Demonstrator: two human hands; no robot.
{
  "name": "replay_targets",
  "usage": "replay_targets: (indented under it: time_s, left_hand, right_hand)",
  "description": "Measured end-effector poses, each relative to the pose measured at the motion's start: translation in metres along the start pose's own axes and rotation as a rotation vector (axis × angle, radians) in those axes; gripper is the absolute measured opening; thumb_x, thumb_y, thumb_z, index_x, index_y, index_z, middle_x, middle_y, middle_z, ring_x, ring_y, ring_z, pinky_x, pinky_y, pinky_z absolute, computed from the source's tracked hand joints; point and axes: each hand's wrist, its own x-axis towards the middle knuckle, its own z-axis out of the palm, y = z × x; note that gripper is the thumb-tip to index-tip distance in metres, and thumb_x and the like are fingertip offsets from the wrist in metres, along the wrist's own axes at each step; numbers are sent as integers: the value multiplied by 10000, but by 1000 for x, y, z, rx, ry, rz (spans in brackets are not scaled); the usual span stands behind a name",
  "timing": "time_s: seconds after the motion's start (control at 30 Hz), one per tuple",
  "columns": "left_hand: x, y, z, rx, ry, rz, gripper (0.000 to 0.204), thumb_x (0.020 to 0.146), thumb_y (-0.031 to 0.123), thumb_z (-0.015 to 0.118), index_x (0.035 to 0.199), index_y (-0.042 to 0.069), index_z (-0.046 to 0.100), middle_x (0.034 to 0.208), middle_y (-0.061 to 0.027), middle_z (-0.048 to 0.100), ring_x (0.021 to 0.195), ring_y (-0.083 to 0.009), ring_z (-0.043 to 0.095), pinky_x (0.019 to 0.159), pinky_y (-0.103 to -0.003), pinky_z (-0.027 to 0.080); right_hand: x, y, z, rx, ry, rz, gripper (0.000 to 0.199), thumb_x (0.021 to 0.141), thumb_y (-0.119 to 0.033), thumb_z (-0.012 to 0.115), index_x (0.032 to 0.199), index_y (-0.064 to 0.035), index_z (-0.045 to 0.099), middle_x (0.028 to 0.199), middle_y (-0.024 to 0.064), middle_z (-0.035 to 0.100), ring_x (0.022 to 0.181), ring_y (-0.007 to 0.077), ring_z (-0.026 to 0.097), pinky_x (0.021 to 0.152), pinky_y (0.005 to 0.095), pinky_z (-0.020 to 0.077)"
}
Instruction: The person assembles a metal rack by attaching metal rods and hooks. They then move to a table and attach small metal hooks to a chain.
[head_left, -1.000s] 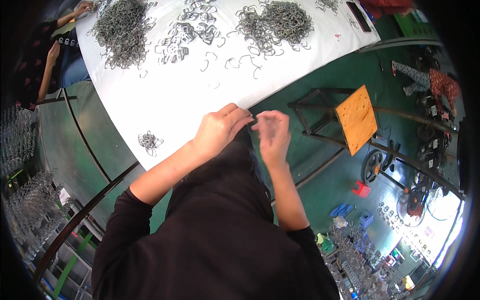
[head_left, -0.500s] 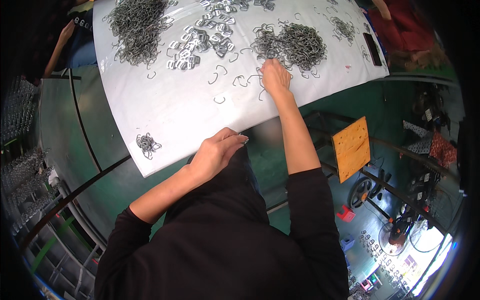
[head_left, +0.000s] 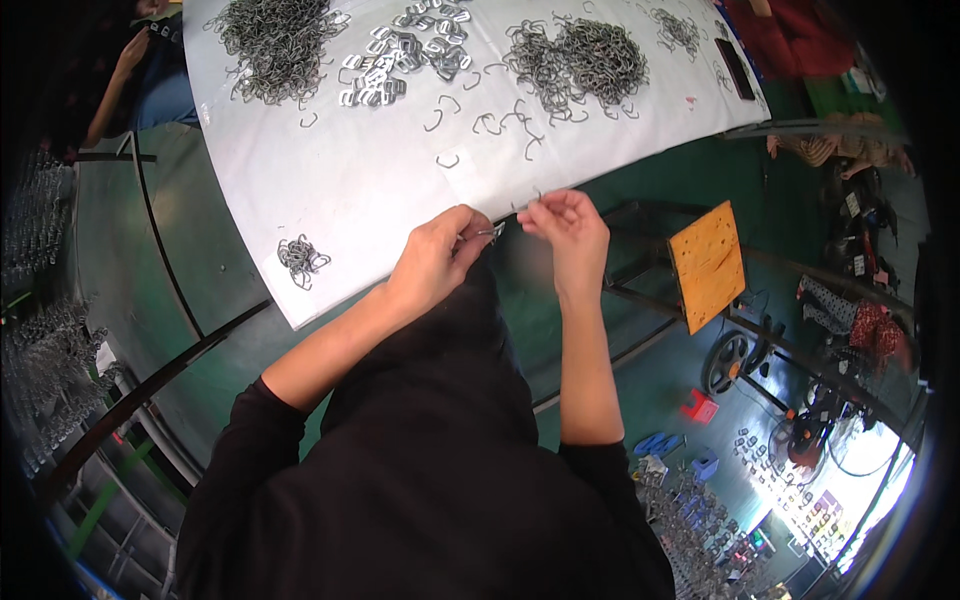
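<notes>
My left hand [head_left: 437, 256] is closed at the table's front edge, pinching a small shiny metal piece [head_left: 498, 231], apparently one of the flat slotted buckles. Just to its right, my right hand [head_left: 573, 235] pinches a thin bent wire hook [head_left: 538, 197] between thumb and fingertips. A small gap separates the two hands. Beyond them on the white table [head_left: 350, 200] lie several loose C-shaped wire hooks [head_left: 447, 161]. A dense heap of wire hooks [head_left: 605, 60] sits behind these, with a pile of silver slotted buckles [head_left: 400, 60] to its left.
A larger dark heap of wire pieces [head_left: 275, 45] covers the far left; a small cluster [head_left: 300, 261] lies near the left front corner. A black phone [head_left: 735, 69] rests at the right edge. A yellow board [head_left: 707, 266] stands below right. Another person's hand [head_left: 133, 50] shows far left.
My right hand has come back from the wire heap toward my left hand, bringing a wire hook. My left hand has stayed near the table edge, still pinching its metal piece.
</notes>
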Motion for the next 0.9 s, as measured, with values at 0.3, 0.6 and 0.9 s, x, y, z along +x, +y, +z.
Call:
replay_targets:
  time_s: [0.3, 0.6, 0.9]
  left_hand:
    - [-7, 3, 6, -16, -32, 87, 105, 819, -10, 651, 897, 3, 581, 810, -137, 654, 714, -261, 669, 619, -323, 536]
    - [49, -67, -37, 198, 139, 182, 185, 852, 37, 628, 1035, 51, 648, 956, -99, 666, 721, -213, 633, 644, -305, 515]
    - [151, -144, -78, 694, 353, -137, 196, 784, 179, 704, 948, 78, 672, 937, -78, 640, 1018, -271, 561, 782, -396, 497]
  right_hand:
    - [-57, 15, 17, 83, 129, -180, 119, 846, 62, 631, 884, 24, 525, 874, 107, 630, 760, 139, 651, 701, 251, 551]
    - [-66, 27, 19, -12, 162, -516, 225, 796, 152, 629, 798, -4, 467, 929, 143, 608, 794, 175, 655, 709, 272, 575]
    - [-62, 32, 16, -93, 102, -486, 219, 798, 129, 642, 734, 1, 477, 883, 131, 627, 755, 143, 630, 658, 252, 550]
